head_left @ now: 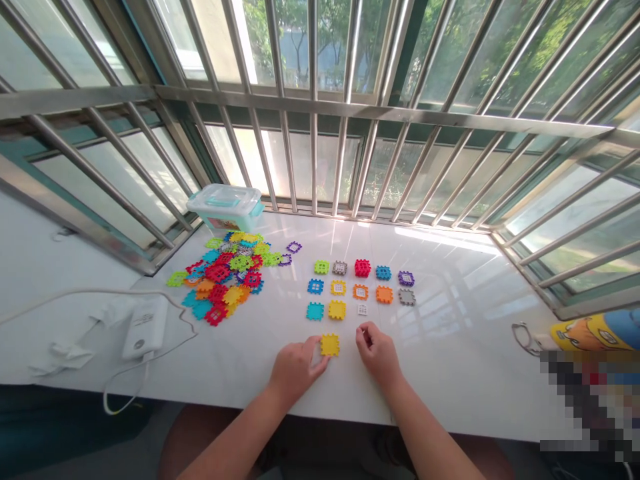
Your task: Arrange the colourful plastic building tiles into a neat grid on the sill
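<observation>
My left hand (296, 365) rests on the white sill with its fingers curled, fingertips pinching the left edge of a yellow square tile (330, 345). My right hand (377, 352) lies just right of that tile, fingers curled in, and whether anything sits inside them is hidden. Beyond both hands, coloured square tiles (361, 288) lie in neat rows: green, grey, red, blue and purple at the back, then blue, yellow, orange, orange and grey, then teal, yellow and a small white one. A loose heap of mixed tiles (225, 277) sits to the left.
A clear plastic box with a teal lid (226, 207) stands behind the heap by the window bars (314, 113). A white power adapter with cable (145, 328) lies at the left. A key ring (523, 337) and a yellow and blue printed object (595, 331) lie at the right.
</observation>
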The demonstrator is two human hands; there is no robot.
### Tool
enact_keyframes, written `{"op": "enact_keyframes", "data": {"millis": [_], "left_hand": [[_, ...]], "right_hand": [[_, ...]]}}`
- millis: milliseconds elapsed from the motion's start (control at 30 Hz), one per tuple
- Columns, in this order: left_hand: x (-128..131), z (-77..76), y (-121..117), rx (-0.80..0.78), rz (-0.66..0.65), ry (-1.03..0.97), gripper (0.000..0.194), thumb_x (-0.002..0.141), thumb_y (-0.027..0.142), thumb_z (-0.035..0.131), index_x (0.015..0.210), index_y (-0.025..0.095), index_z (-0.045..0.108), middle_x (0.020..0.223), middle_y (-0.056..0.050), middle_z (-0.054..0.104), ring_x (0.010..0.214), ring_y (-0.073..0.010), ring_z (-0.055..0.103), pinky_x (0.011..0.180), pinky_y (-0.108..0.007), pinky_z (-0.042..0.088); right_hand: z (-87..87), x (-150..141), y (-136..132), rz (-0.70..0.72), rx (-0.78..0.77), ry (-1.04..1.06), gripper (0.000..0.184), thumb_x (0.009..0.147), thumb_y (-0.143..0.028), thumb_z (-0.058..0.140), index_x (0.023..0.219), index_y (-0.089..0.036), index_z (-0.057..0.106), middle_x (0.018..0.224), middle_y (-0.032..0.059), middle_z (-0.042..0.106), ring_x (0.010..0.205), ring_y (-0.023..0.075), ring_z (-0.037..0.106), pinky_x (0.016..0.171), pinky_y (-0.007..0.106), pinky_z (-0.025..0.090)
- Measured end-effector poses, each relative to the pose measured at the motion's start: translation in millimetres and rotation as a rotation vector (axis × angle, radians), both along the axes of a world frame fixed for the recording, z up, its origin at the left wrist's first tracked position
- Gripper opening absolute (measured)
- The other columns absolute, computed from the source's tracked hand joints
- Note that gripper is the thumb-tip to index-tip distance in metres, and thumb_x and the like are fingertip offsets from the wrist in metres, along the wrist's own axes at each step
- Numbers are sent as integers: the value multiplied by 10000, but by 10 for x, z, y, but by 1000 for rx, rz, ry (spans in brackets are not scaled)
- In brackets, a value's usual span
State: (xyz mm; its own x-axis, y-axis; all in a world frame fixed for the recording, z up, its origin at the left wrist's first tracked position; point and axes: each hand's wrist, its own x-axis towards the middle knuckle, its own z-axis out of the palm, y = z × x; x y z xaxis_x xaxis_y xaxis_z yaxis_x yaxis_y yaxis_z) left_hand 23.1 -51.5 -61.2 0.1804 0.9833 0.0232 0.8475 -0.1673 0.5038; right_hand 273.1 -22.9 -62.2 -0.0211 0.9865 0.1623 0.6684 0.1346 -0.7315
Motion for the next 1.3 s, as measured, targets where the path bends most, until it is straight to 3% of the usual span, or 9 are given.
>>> {"op": "enact_keyframes", "data": {"millis": [167,300,433,600,700,867,1067,1200,1300], "left_hand": [[-72,170,120,-110,0,52,537,955,622,596,1353,262,594,801,-14,721,775,-217,723,712,-281,478],[-282,326,641,-123,176,242,382,1054,472,391,1133,227,674,864,-74,755,838,-249,742,730,-309,485],[-336,335,1175,-200,327,414,445,1041,363,342,1078,193,752,981,-161,785,944,-309,755,801,-374,518],[-280,242,1375,-172,396,384,474,1021,363,346,1099,209,788,997,-160,794,963,-318,757,810,-382,528],[-286,224,1357,-162,395,371,470,1016,361,355,1093,210,794,994,-160,796,958,-313,756,811,-379,526],[-297,229,1350,-139,397,367,453,1015,361,373,1065,208,796,966,-152,796,933,-309,758,797,-370,522],[-297,209,1360,-133,389,357,463,1021,358,363,1058,211,801,952,-153,795,911,-306,758,797,-375,525],[-302,207,1359,-131,389,355,469,1022,377,365,1052,205,800,957,-158,795,907,-304,755,784,-368,519],[-302,211,1357,-130,388,360,470,1019,371,362,1046,203,799,952,-157,794,900,-302,753,770,-362,516]], "right_hand": [[27,-13,10,35,-7,-21,245,1015,-419,520,861,-246,602,607,-47,541,545,136,513,576,253,382],[37,-22,1,103,15,-64,189,984,-427,588,926,-253,636,741,-26,642,571,132,536,606,260,424],[29,-22,-32,157,5,-124,234,949,-451,675,1106,-282,636,915,-14,725,593,140,584,622,277,471],[47,-78,-61,386,51,-170,512,909,-458,760,1356,-329,547,1428,41,664,1067,214,731,892,331,571],[49,-126,-57,404,64,-195,515,948,-397,715,1422,-341,520,1453,37,656,1211,227,700,946,342,566],[22,-140,-48,327,12,-176,408,950,-392,696,1337,-325,582,1271,32,736,907,200,744,825,327,565],[19,-111,-60,301,-84,-79,360,901,-394,719,1221,-298,585,1265,47,722,640,124,604,692,307,530],[41,-50,61,180,-45,85,355,894,-407,720,1160,-276,525,1329,79,686,565,89,502,618,286,498],[68,-7,264,83,-9,108,396,882,-426,726,1174,-260,516,1169,48,722,558,87,492,602,265,465]]}}
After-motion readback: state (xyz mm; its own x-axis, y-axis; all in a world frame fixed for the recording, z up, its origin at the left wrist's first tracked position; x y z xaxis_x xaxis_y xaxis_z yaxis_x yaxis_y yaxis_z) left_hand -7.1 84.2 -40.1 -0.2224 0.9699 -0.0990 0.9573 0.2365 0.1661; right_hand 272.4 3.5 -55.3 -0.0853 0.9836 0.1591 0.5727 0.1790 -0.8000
